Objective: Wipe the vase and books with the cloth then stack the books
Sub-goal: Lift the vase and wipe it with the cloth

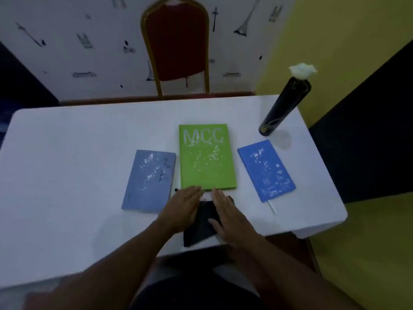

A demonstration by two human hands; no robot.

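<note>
White-clothed table (pixel 67 153) carries, left to right, speckled grey-blue book (pixel 148 181), green book (pixel 206 157), blue book (pixel 266 170). Left hand (pixel 182 206) and right hand (pixel 225 217), fingers flat, press dark cloth (pixel 201 224) at near edge. Tall black vase (pixel 283 106), far-right corner, may topple if wiped hard.

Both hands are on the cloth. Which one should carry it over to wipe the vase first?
Probably the right hand: the vase stands at the table's far right corner, on that side, and the hand rests flat on the dark cloth. The left hand would cross over.
</note>
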